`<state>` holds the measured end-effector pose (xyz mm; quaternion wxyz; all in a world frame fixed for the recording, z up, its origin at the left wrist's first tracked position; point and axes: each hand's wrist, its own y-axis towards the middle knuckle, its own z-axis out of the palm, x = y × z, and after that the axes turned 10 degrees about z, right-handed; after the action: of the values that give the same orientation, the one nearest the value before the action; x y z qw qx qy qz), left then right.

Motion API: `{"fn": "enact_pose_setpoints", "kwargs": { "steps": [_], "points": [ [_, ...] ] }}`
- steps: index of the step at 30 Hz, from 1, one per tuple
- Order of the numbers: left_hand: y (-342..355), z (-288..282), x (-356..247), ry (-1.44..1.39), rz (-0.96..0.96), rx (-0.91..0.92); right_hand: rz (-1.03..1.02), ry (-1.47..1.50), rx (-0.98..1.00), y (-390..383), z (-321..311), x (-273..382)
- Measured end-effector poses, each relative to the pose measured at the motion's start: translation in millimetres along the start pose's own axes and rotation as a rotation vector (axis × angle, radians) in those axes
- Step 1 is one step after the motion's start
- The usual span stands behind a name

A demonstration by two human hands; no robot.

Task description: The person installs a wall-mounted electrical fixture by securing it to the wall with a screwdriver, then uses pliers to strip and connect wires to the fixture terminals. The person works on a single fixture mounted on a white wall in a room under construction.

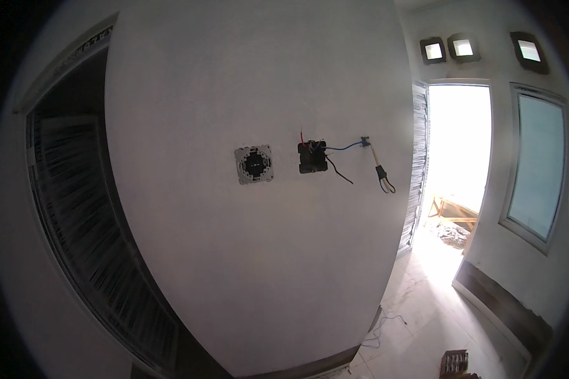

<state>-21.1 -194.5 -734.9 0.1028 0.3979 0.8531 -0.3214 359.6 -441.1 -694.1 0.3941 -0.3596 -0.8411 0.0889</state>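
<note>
Neither my left hand nor my right hand shows in the head view. Straight ahead on the pale wall (259, 252) is a socket frame (255, 165), grey at the rim with a black centre. To its right a dark square wall box (313, 157) sits with its wiring exposed. A short red wire (302, 137) sticks up from it, and a black wire (341, 171) hangs down to the right. One blue wire (344, 148) runs from the box to a small dark fitting on the wall. Below that fitting dangles a pale cable (376, 158) with dark wrapping and looped ends.
At the left stands a dark doorway with a streaked door (82, 208). A bright open doorway (458, 145) lies to the right, with a wooden frame (452, 210) beyond it. Further right is a window (536, 167). A thin cord (379, 328) and a brown ribbed object (455, 363) lie on the floor.
</note>
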Motion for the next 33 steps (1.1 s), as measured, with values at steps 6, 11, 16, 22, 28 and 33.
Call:
{"fn": "enact_pose_setpoints", "kwargs": {
  "steps": [6, 11, 16, 22, 28, 33],
  "points": [
    [4, -9, 18, 0.032, 0.041, 0.007, 0.035, 0.009, -0.04, -10, 11, 14],
    [7, -14, 31, 0.057, 0.081, 0.019, 0.068, 0.017, -0.072, -21, 20, 23],
    [10, -20, 46, 0.077, 0.117, 0.035, 0.102, 0.029, -0.102, -31, 33, 32],
    [11, -29, 64, 0.105, 0.15, 0.059, 0.138, 0.054, -0.132, -42, 51, 44],
    [11, -36, 79, 0.128, 0.182, 0.078, 0.167, 0.07, -0.157, -50, 67, 54],
    [10, -40, 90, 0.144, 0.2, 0.088, 0.184, 0.085, -0.174, -54, 79, 61]
  ]
}}
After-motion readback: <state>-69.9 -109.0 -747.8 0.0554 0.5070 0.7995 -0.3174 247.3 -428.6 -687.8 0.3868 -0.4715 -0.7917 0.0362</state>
